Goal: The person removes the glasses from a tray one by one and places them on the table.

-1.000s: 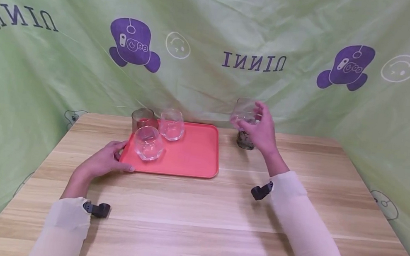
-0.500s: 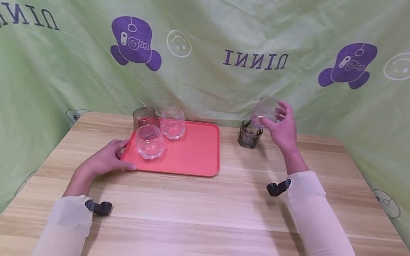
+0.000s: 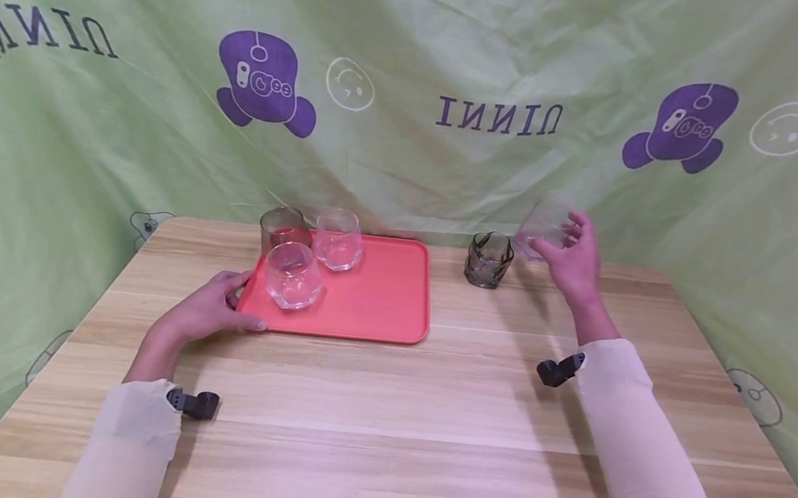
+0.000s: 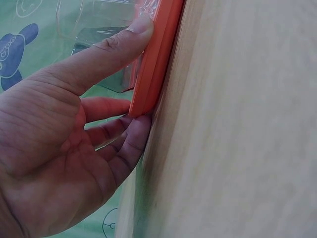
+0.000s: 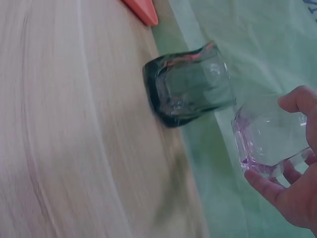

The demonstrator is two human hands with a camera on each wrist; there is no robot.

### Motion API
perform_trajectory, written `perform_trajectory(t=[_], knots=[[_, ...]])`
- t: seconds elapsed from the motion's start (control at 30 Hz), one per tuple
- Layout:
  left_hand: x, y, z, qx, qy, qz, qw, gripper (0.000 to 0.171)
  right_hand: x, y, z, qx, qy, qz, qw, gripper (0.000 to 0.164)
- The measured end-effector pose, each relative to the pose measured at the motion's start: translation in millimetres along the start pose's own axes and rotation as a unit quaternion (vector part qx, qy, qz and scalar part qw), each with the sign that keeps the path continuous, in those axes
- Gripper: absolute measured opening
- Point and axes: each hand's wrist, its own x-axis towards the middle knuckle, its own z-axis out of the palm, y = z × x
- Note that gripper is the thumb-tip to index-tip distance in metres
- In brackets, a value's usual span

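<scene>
beside dark tumbler (image 3: 488, 262), right hand (image 3: 577, 256) grips glass (image 5: 270, 133)

Red tray (image 3: 379, 296), dark-grey glass (image 3: 488, 268), wood-grain table (image 3: 382, 409), purple-patterned green curtain (image 3: 408, 23)

right hand (image 5: 297, 196): holds clear glass (image 5: 270, 131) | dark glass (image 5: 198, 89): near it, on wooden table (image 5: 54, 129)

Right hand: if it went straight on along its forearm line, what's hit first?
Probably the green curtain behind the table; the right hand holds a clear glass, and the dark glass stands left of that line. Depth to the curtain is unclear.
</scene>
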Motion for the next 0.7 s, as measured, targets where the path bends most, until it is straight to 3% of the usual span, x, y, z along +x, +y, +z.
perform_trajectory(t=[0.7], knots=[[-0.6, 0.6, 0.4, -0.012, -0.002, -0.005, 0.9999, 0.105, -5, 35, -8, -0.005, -0.024, 0.025, 0.999, 0.096]])
